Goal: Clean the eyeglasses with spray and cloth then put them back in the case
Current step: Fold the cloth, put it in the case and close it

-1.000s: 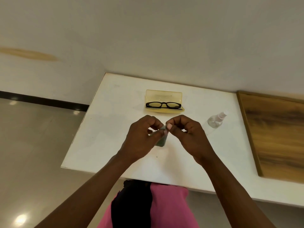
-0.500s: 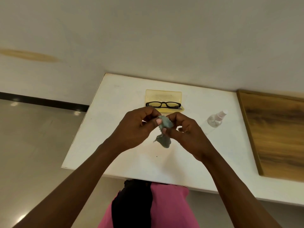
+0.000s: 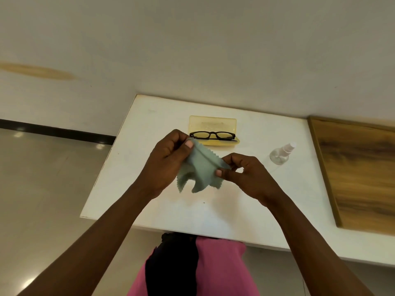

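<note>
Now the cloth [image 3: 201, 169], bunched small a moment ago, hangs spread open, pinched by left hand [image 3: 168, 159] and right hand [image 3: 245, 174] fingers; eyeglasses [image 3: 213, 135] wait in the far case [image 3: 213, 124], unsprayed.

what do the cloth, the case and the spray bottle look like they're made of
Cloth: thin soft fabric, probably microfibre, matte grey-green; it drapes limply and has pinked zigzag edges.
Case: looks like translucent yellow plastic, smooth with a slight sheen, moulded rounded corners.
Spray bottle: clear plastic or glass, hard to say which; the table shows through its rounded body, and the nozzle end looks white or pale.
</note>
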